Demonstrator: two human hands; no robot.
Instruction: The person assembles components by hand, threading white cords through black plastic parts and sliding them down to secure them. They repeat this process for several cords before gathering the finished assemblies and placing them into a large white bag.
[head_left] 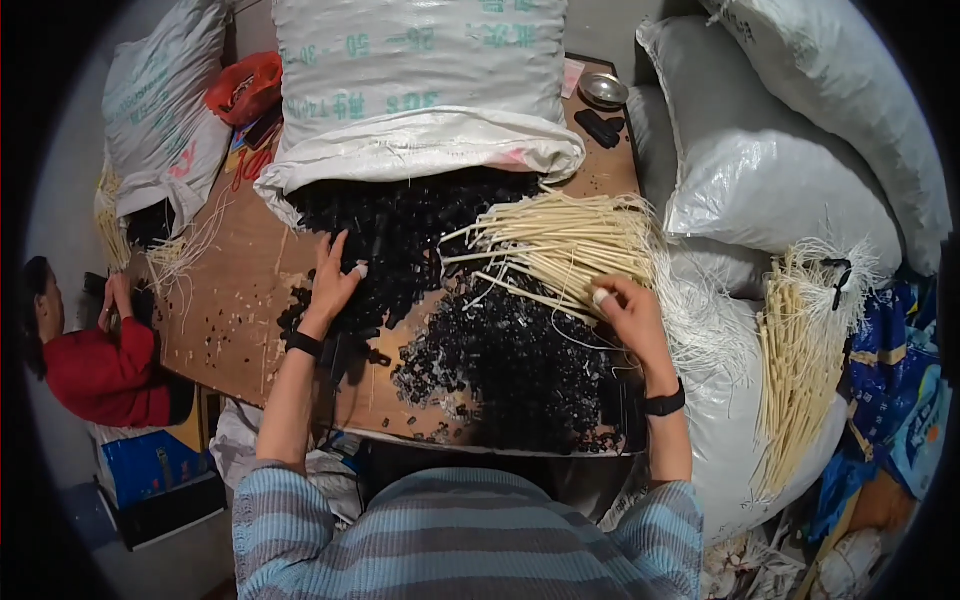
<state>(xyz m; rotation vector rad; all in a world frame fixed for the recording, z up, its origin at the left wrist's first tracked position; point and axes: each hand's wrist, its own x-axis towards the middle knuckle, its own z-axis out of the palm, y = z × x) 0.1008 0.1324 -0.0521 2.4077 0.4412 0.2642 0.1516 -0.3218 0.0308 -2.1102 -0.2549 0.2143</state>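
Note:
My left hand (335,280) hovers at the left side of a heap of small black plastic parts (390,250); its fingers are apart, the thumb wears a pale covering, and nothing shows in it. My right hand (637,318) is at the lower right of a bundle of thin cream-coloured sticks (560,235) with white strings trailing to the right. Its thumb and fingers are curled closely together at the bundle's edge; what they pinch is too small to make out. A second heap of small black pieces (510,350) lies between my hands.
A large white woven sack (420,80) lies at the table's back, its mouth over the black parts. Full sacks (770,150) crowd the right, with another stick bundle (800,370). A metal bowl (603,91) stands back right. At left sits a person in red (105,370).

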